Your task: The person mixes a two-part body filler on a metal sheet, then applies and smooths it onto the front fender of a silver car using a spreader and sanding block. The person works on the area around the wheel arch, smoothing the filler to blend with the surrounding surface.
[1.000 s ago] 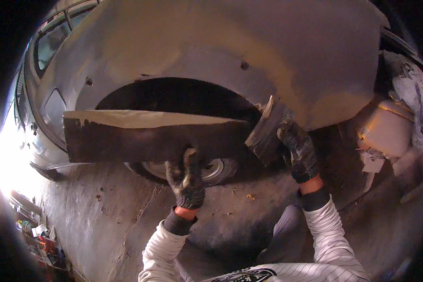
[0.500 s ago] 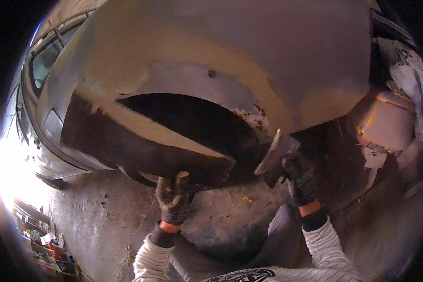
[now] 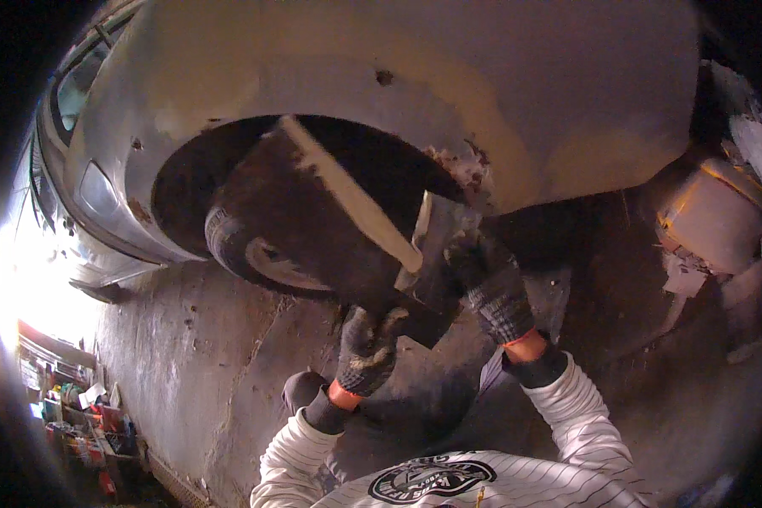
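Gloved in dark grey, my left hand (image 3: 368, 349) grips the lower edge of a wide, dark, flat spreader (image 3: 313, 224). A strip of beige filler (image 3: 351, 199) coats its upper edge. My right hand (image 3: 489, 286), also gloved, is closed on a smaller flat scraper (image 3: 438, 235) with beige paste along its left edge. That scraper is at the right end of the filler strip, overlapping the wide spreader; whether the edges press together I cannot tell. Behind them is the car's wheel arch, with a rust-damaged edge (image 3: 466, 169). The wide spreader partly hides the wheel (image 3: 271, 267).
The car body (image 3: 550, 85) fills the upper view, with beige filler patches and a small hole (image 3: 384, 78). A grey piece with an orange edge (image 3: 711, 216) stands at right. Cluttered supplies (image 3: 89, 415) lie at lower left on the concrete floor (image 3: 186, 364).
The wide spreader has moved right and turned steeper, uncovering part of the wheel. My right hand has brought the scraper left to the filler strip's end. The view has shifted slightly.
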Action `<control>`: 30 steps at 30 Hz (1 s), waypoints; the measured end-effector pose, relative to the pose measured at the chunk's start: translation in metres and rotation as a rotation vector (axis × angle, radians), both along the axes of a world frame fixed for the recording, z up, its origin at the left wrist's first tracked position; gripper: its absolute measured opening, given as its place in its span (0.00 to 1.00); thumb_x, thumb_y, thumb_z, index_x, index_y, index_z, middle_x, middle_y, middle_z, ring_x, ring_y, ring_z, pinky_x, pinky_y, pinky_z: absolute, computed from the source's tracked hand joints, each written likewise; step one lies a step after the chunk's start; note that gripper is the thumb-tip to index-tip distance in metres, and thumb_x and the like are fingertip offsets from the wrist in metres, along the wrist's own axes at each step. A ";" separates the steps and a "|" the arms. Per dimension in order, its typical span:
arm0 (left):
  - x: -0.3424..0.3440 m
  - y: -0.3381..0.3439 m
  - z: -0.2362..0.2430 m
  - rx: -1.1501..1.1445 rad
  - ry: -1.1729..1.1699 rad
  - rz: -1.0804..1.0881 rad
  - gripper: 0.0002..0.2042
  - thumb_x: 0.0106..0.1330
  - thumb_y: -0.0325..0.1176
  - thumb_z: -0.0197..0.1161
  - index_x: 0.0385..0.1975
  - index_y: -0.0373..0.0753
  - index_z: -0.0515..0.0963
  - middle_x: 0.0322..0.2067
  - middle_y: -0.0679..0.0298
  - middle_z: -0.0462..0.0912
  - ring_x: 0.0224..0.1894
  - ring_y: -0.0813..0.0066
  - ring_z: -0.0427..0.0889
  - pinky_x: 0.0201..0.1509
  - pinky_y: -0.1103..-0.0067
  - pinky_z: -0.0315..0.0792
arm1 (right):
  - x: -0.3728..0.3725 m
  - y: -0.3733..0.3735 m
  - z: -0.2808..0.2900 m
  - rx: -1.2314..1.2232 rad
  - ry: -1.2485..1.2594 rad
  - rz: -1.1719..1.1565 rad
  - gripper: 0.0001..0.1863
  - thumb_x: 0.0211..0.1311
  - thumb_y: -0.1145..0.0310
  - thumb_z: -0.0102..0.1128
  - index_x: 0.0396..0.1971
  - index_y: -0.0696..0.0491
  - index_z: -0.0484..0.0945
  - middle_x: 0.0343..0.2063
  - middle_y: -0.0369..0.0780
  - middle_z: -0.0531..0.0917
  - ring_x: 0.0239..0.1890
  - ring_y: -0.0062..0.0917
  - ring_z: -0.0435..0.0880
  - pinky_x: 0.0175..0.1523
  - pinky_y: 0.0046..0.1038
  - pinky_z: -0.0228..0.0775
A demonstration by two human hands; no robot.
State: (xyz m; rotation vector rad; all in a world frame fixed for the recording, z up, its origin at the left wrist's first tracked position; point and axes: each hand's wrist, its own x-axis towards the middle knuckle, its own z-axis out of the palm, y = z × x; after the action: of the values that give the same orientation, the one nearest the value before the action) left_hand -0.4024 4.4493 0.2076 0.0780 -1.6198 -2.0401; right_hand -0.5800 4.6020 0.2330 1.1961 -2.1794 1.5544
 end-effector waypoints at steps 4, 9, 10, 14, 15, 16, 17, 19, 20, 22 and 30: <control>0.005 0.002 -0.009 -0.476 -0.319 0.046 0.16 0.71 0.21 0.59 0.57 0.33 0.74 0.48 0.62 0.82 0.47 0.75 0.79 0.54 0.76 0.74 | -0.006 -0.009 0.014 -0.004 -0.074 0.081 0.15 0.70 0.64 0.61 0.52 0.52 0.79 0.51 0.45 0.83 0.51 0.40 0.83 0.57 0.36 0.73; 0.010 0.010 -0.017 -0.587 -0.248 0.108 0.13 0.69 0.23 0.60 0.52 0.33 0.77 0.44 0.59 0.84 0.42 0.71 0.81 0.48 0.73 0.76 | -0.013 -0.021 0.015 0.003 0.039 0.082 0.21 0.64 0.68 0.63 0.57 0.47 0.79 0.55 0.44 0.81 0.52 0.40 0.83 0.57 0.38 0.75; 0.011 0.011 -0.018 -0.584 -0.208 0.123 0.12 0.69 0.23 0.61 0.51 0.34 0.78 0.43 0.58 0.85 0.40 0.70 0.82 0.47 0.72 0.76 | -0.015 -0.022 0.014 -0.006 -0.032 0.094 0.22 0.63 0.69 0.62 0.58 0.46 0.79 0.56 0.45 0.81 0.52 0.40 0.83 0.57 0.38 0.75; 0.023 0.012 -0.022 -0.772 -0.391 0.093 0.12 0.68 0.25 0.62 0.50 0.34 0.79 0.41 0.52 0.86 0.40 0.58 0.85 0.45 0.71 0.76 | -0.026 -0.026 0.012 0.165 0.365 -0.089 0.18 0.67 0.68 0.59 0.56 0.46 0.79 0.57 0.45 0.80 0.53 0.41 0.83 0.56 0.36 0.74; 0.026 0.012 -0.024 -0.734 -0.453 0.071 0.13 0.67 0.25 0.63 0.51 0.34 0.79 0.41 0.51 0.86 0.40 0.55 0.85 0.45 0.70 0.76 | -0.027 -0.025 0.013 0.221 0.642 -0.203 0.16 0.69 0.67 0.58 0.55 0.48 0.80 0.56 0.45 0.81 0.52 0.41 0.83 0.56 0.35 0.74; 0.028 0.011 -0.027 -0.699 -0.514 0.044 0.13 0.67 0.25 0.63 0.51 0.35 0.79 0.40 0.50 0.86 0.40 0.52 0.85 0.44 0.70 0.76 | -0.028 -0.024 0.014 0.181 0.572 -0.146 0.16 0.69 0.67 0.58 0.55 0.49 0.79 0.56 0.46 0.81 0.52 0.42 0.83 0.56 0.35 0.74; 0.031 0.010 -0.030 -0.765 -0.603 0.028 0.13 0.67 0.25 0.62 0.51 0.34 0.79 0.42 0.49 0.85 0.41 0.51 0.84 0.46 0.69 0.76 | -0.028 -0.021 0.014 0.120 0.509 -0.108 0.16 0.69 0.67 0.57 0.56 0.49 0.79 0.56 0.46 0.81 0.52 0.43 0.83 0.56 0.36 0.74; 0.032 0.007 -0.043 -0.783 -0.567 0.042 0.12 0.67 0.24 0.61 0.50 0.34 0.79 0.43 0.48 0.85 0.44 0.52 0.84 0.48 0.70 0.76 | -0.030 -0.013 0.016 0.004 0.160 -0.011 0.18 0.68 0.68 0.57 0.57 0.51 0.78 0.55 0.47 0.81 0.52 0.43 0.82 0.57 0.36 0.74; 0.033 0.005 -0.051 -0.790 -0.528 0.053 0.12 0.67 0.23 0.61 0.50 0.34 0.79 0.44 0.47 0.84 0.45 0.53 0.84 0.49 0.71 0.76 | -0.031 -0.005 0.018 -0.059 -0.121 0.046 0.19 0.67 0.69 0.58 0.58 0.51 0.77 0.55 0.46 0.81 0.53 0.43 0.82 0.58 0.37 0.74; 0.036 -0.005 -0.066 -0.935 -0.489 0.006 0.15 0.67 0.23 0.61 0.53 0.35 0.78 0.47 0.50 0.85 0.49 0.57 0.84 0.52 0.72 0.76 | -0.038 0.008 0.021 -0.062 -0.090 -0.078 0.21 0.66 0.69 0.60 0.59 0.51 0.76 0.54 0.46 0.81 0.53 0.42 0.82 0.59 0.36 0.74; 0.033 -0.069 -0.075 -0.200 -0.371 0.074 0.15 0.71 0.22 0.59 0.57 0.34 0.76 0.48 0.62 0.84 0.48 0.76 0.80 0.55 0.80 0.72 | -0.104 0.034 0.095 -0.473 -0.259 -0.130 0.14 0.71 0.67 0.57 0.52 0.55 0.76 0.50 0.48 0.82 0.49 0.41 0.82 0.56 0.33 0.73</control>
State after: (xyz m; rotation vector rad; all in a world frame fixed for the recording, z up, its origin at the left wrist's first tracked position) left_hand -0.3692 4.3806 0.1326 0.4615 -2.0028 -1.8751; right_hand -0.6837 4.6364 0.3280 0.7268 -1.8185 2.1006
